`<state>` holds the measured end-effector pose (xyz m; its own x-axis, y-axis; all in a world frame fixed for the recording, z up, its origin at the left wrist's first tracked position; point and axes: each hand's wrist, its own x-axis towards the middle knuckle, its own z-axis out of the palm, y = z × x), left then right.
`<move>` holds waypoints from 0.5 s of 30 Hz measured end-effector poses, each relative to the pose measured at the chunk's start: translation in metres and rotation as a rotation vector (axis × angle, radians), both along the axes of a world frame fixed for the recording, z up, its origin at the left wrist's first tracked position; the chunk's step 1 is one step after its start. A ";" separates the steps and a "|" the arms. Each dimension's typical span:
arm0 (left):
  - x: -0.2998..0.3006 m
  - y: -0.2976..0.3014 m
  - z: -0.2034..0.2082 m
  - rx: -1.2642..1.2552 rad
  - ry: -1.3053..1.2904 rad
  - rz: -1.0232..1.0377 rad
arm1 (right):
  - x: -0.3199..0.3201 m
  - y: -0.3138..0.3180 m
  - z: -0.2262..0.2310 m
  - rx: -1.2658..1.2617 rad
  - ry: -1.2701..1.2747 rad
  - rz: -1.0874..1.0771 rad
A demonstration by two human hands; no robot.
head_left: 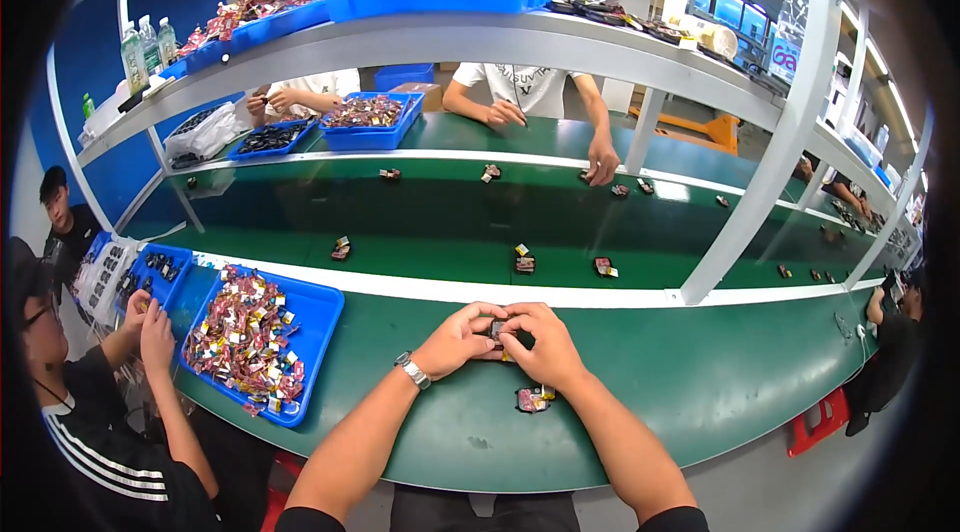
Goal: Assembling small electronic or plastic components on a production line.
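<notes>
Over the green bench, my left hand (453, 340) and my right hand (545, 345) meet with fingers closed on one small dark part (496, 330). A bit of red and yellow shows under the fingertips, and the fingers hide most of the piece. Just below my right hand lies a small red circuit board piece (532, 400) with a white and yellow bit at its side. To the left of my arms stands a blue tray (322, 304) heaped with red circuit boards (245, 342) carrying white and yellow bits.
A green conveyor belt (430, 222) with scattered small assemblies runs beyond the white rail (440, 289). A white post (745, 192) rises at the right, under an overhead shelf (420, 40) bearing blue trays. A co-worker's hands (150, 327) are at the left; another person's hand (602, 160) reaches over the belt's far side.
</notes>
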<state>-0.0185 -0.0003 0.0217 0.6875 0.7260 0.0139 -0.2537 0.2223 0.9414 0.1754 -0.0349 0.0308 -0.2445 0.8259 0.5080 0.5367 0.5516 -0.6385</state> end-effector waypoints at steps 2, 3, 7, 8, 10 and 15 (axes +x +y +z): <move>-0.002 0.000 -0.002 0.014 0.002 0.001 | -0.002 0.000 -0.001 0.002 0.027 -0.014; -0.001 0.000 -0.004 0.015 0.026 0.008 | -0.002 -0.002 0.000 -0.018 0.016 -0.017; 0.001 0.001 -0.005 0.029 0.062 0.018 | 0.003 0.000 0.001 -0.013 -0.014 0.010; 0.001 0.001 -0.005 0.038 0.082 0.020 | 0.004 0.001 0.001 -0.023 -0.029 0.022; 0.002 0.000 -0.004 0.031 0.079 0.030 | 0.006 0.001 0.000 -0.031 -0.038 0.030; 0.004 -0.001 -0.006 0.024 0.052 0.051 | 0.013 0.001 -0.001 -0.146 0.065 0.135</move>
<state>-0.0144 -0.0011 0.0159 0.6499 0.7600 -0.0035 -0.2144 0.1877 0.9585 0.1880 -0.0338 0.0296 -0.3284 0.8540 0.4035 0.4194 0.5146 -0.7478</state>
